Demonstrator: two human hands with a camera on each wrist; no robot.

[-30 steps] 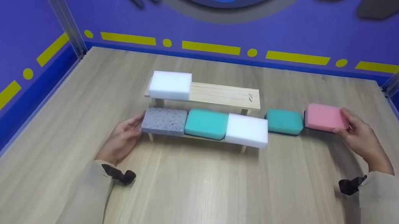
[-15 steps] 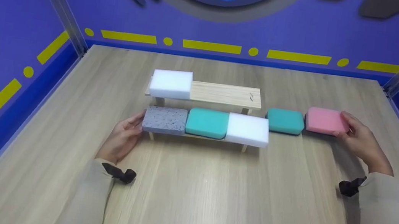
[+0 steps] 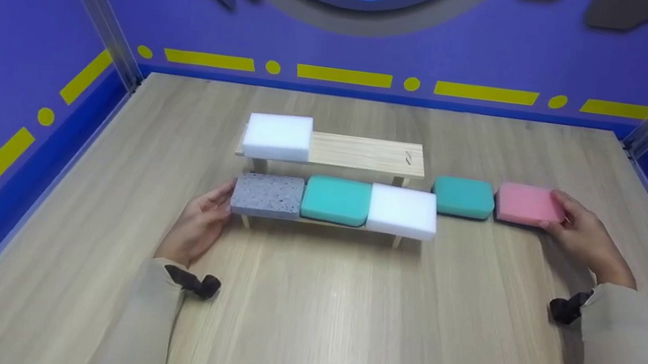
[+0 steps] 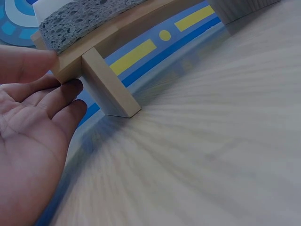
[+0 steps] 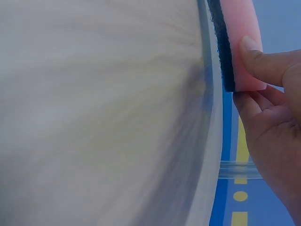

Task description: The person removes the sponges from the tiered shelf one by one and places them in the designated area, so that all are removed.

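My right hand [image 3: 589, 239] pinches the right end of a pink sponge [image 3: 527, 204]. The thumb presses on the pink side in the right wrist view, and a dark scouring layer [image 5: 222, 47] backs the sponge. Just left of it lies a teal sponge [image 3: 463, 196]. My left hand [image 3: 196, 225] holds the left end of the front small wooden bench [image 4: 101, 40], thumb at the board's edge and fingers under it. On that bench sit a grey porous sponge [image 3: 267, 196], a teal sponge [image 3: 336, 200] and a white sponge [image 3: 403, 211], side by side.
Behind stands a second wooden bench [image 3: 365, 153] with a white sponge [image 3: 277, 136] on its left end. The wooden tabletop [image 3: 331, 321] stretches in front. Blue walls [image 3: 341, 53] with yellow marks enclose the back and sides.
The right hand has brought the pink sponge down and slightly nearer, so it now lines up beside the loose teal sponge. The left hand has kept its place at the bench end.
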